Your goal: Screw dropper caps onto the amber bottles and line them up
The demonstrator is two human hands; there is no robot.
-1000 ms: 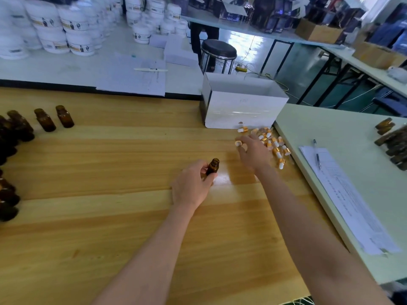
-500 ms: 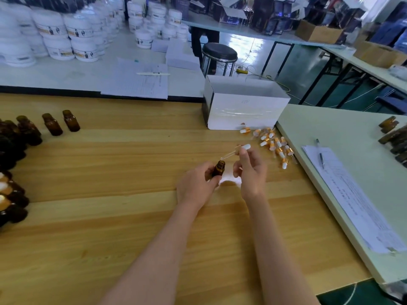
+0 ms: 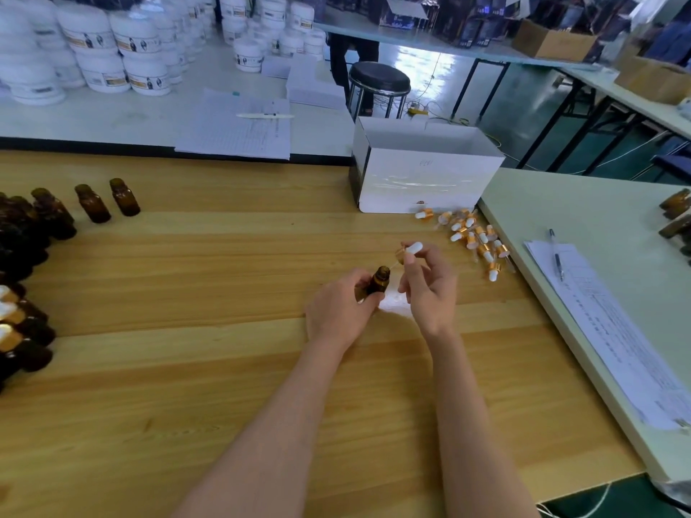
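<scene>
My left hand [image 3: 338, 312] grips a small open amber bottle [image 3: 378, 280] over the middle of the wooden table [image 3: 187, 368]. My right hand [image 3: 430, 289] pinches a dropper cap [image 3: 408, 252] with a white bulb and gold collar; its glass tube points down at the bottle's mouth. A heap of loose dropper caps [image 3: 473, 235] lies to the right, in front of the white box [image 3: 426, 177]. Several uncapped amber bottles [image 3: 89, 201] stand at the far left. Capped bottles [image 3: 15, 330] lie at the left edge.
A pale green table [image 3: 598, 226] adjoins on the right, carrying papers [image 3: 613, 330], a pen [image 3: 556, 254] and more amber bottles [image 3: 676, 214]. Behind lies a white table with stacked white jars [image 3: 112, 43] and paper sheets [image 3: 239, 129]. A black stool [image 3: 378, 78] stands beyond.
My right hand took a dropper cap from the heap and brought it left to the bottle. The cap's tube now sits closer to the bottle's mouth. My left hand keeps the bottle in place.
</scene>
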